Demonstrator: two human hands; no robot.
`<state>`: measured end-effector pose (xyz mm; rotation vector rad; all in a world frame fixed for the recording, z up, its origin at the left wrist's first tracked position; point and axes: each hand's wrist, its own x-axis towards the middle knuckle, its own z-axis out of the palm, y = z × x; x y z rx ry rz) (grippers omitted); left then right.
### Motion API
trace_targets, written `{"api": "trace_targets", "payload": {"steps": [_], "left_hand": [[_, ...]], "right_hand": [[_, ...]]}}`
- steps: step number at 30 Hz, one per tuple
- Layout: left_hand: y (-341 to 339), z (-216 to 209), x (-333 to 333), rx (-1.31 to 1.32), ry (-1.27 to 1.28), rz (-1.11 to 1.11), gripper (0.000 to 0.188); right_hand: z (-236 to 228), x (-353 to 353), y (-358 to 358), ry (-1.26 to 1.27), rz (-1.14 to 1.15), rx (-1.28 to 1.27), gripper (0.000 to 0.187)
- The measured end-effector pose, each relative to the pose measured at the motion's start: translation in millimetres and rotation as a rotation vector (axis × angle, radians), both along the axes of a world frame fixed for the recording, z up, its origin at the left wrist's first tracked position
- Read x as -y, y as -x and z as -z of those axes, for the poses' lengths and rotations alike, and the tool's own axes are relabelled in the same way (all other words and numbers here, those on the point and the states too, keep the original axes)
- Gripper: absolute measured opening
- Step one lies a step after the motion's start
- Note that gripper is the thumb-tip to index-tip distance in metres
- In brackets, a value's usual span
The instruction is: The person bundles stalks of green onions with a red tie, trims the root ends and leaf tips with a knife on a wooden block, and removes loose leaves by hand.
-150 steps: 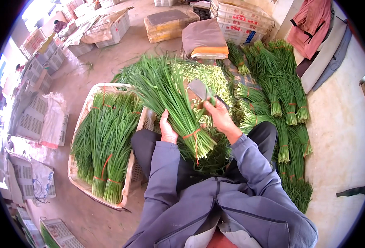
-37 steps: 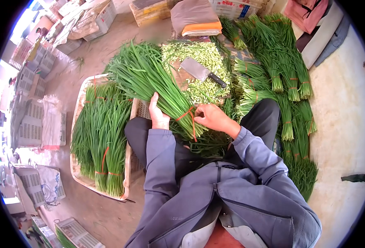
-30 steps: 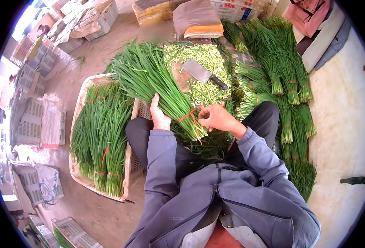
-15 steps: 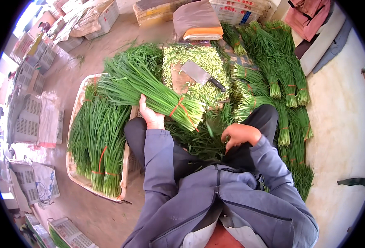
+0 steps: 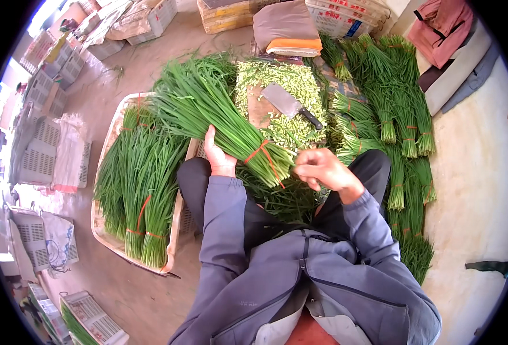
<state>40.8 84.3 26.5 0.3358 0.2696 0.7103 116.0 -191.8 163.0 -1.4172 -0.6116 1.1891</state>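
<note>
A large bundle of green garlic chives point(image 5: 231, 129), tied with a red band, lies slantwise across my left hand point(image 5: 218, 155). That hand grips it from below, its thumb up along the near side, with the pale stem ends pointing right. At those ends is my right hand point(image 5: 326, 171), fingers curled in a pinch; what they hold, if anything, is too small to make out. Beyond the bundle, a cleaver point(image 5: 288, 103) with a black handle rests on a wooden chopping board point(image 5: 258, 109) strewn with chopped pale stem ends. Loose leaves point(image 5: 283, 198) lie between my knees.
On the left stands a white plastic crate point(image 5: 100, 218) with banded chive bundles point(image 5: 142, 190). More tied bundles point(image 5: 400, 109) are heaped on the right. A folded grey cloth point(image 5: 285, 26) sits past the board. Crates point(image 5: 38, 149) line the far left, and clothing point(image 5: 441, 31) lies at the upper right.
My right hand has risen from near my right knee to the bundle's stem ends. My left hand still holds the bundle. The whole view has shifted slightly.
</note>
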Motion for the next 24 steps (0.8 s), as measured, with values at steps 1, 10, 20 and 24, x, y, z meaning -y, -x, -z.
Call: {"api": "trace_targets", "payload": {"steps": [1,10,20,24], "left_hand": [[0,-2,-1,-0.002,0.024,-0.014,0.041],[-3,-2,3,0.027,-0.003,0.055,0.042],[0,-3,2,0.03,-0.011,0.037,0.041],[0,-4,4,0.065,0.022,0.064,0.042]], "right_hand": [[-3,15,-4,-0.037,-0.045,-0.075,0.017],[10,-15,-4,0.216,-0.018,0.472,0.037],[26,-26,11,0.021,0.099,0.263,0.009],[10,-1,13,-0.071,-0.082,0.016,0.007]]}}
